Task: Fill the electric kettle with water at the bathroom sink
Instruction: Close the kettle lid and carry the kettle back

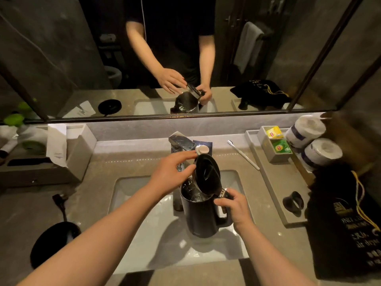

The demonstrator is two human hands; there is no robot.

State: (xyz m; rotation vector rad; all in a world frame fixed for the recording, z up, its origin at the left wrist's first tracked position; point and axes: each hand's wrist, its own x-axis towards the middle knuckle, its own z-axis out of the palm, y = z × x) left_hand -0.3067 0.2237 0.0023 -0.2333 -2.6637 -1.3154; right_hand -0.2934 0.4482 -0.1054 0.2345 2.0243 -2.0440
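Observation:
A dark electric kettle point(199, 217) stands upright in the white sink basin point(144, 234), under the chrome faucet point(179, 144). Its hinged lid point(207, 174) stands open, and water glints inside the body. My right hand point(233, 205) is closed around the kettle's handle at its top right. My left hand point(174, 172) reaches over the basin, its fingertips touching the left edge of the raised lid. I cannot tell whether water is running from the faucet.
The kettle's round black base point(52, 242) with its cord lies on the counter at left. A tissue box point(68, 149) stands behind it. At right are a toothbrush point(244, 155), a grey tray point(274, 182) with tea bags and paper rolls, and a black drawstring bag point(346, 228). A mirror spans the back.

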